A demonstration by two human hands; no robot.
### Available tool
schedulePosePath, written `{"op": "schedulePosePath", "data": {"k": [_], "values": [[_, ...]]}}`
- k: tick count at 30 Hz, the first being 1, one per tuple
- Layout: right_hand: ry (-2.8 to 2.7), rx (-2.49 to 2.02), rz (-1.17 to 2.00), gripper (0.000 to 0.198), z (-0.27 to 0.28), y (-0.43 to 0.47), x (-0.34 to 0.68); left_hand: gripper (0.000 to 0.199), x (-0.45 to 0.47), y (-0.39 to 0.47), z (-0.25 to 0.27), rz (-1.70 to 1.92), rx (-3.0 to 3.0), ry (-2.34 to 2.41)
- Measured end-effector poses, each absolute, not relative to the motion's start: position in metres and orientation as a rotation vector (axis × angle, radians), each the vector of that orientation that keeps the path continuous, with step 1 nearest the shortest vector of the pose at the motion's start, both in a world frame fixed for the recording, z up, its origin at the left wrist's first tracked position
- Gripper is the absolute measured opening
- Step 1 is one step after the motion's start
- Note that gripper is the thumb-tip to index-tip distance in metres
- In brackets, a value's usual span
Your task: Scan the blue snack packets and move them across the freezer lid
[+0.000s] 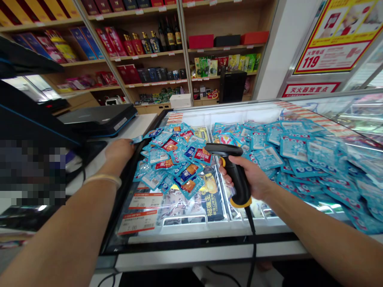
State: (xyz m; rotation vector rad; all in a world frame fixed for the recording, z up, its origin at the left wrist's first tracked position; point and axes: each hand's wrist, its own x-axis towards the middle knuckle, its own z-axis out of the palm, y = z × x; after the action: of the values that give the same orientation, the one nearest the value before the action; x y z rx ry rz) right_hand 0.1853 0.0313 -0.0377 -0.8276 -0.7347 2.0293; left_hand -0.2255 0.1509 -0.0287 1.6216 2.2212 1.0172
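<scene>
My right hand [253, 175] is wrapped round the grip of a black and yellow barcode scanner [224, 150], whose cord hangs down toward me. The scanner's head points left, over the glass lid of a freezer [182, 231]. My left hand [121, 152] is at the freezer's left edge, fingers closed on a small blue snack packet [137, 139]; the fingertips are partly hidden. To its right lies a loose heap of small blue, red and navy snack packets [170, 159] on the glass. A larger pile of similar blue packets [295, 148] covers the right side of the lid.
A dark flat machine [101, 117] stands on the counter at the left, near a dark monitor-like shape [32, 115]. Price labels [137, 221] lie along the freezer's near left corner. Behind are shelves [149, 52] of bottles and boxes. The scanner cord [251, 247] crosses the freezer's front edge.
</scene>
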Motion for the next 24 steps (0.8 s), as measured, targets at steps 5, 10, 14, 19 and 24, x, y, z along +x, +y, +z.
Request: {"op": "schedulePosePath", "data": {"k": [5,10,14,19,24], "values": [[-0.734,-0.820,2.017,0.027,-0.038,0.032,0.186,0.019,-0.189,0.117,-0.005,1.279,1.514,2.568],[-0.738,-0.818,1.992,0.021,-0.036,0.032,0.186,0.022,-0.098,0.091,0.013,1.703,0.751,1.444],[-0.731,-0.798,1.979,0.020,-0.034,0.033,0.188,0.034,-0.034,0.078,0.005,1.372,0.465,1.026],[-0.717,-0.760,1.969,0.021,-0.032,0.035,0.192,0.055,-0.016,0.066,-0.007,1.113,0.397,0.806],[-0.769,-0.742,2.006,0.023,-0.031,0.032,0.192,0.042,-0.018,0.057,-0.012,1.004,0.566,0.767]]}}
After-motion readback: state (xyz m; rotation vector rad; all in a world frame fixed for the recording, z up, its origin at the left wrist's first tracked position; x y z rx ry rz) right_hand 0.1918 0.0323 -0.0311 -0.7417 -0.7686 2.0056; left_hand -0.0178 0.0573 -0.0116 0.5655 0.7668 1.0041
